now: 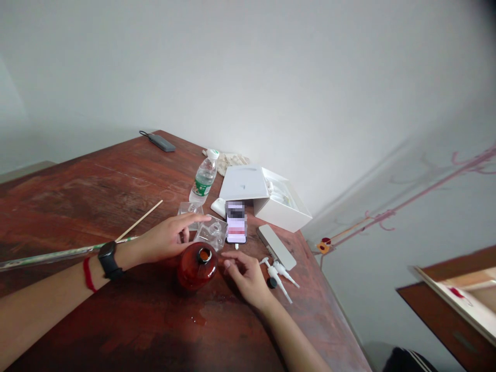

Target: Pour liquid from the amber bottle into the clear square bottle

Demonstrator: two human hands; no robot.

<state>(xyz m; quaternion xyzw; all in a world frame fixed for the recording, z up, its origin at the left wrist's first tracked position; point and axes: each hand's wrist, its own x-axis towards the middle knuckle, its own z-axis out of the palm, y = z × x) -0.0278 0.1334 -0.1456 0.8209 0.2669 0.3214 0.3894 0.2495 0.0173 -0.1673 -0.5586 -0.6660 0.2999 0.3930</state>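
A round reddish-brown bottle (189, 279) stands upright on the table with its neck uncapped. My left hand (168, 238) is open at its upper left, index finger stretched out over the clear plastic pieces (212, 232). The left thumb reaches to the bottle's shoulder; whether it touches cannot be made out. To the right of the bottle rests my right hand (248, 276), open, its fingers loosely bent, holding nothing. Beside that hand lie two white pump heads (276, 276) with a small black cap (272, 283) next to them.
Behind the hands are a phone (236, 227), a water bottle (203, 178), an open white box (284, 206) and a grey-white slab (277, 245). A wooden stick (141, 219) and a long plastic-wrapped item (50, 257) lie left. Further back is a grey device (161, 142).
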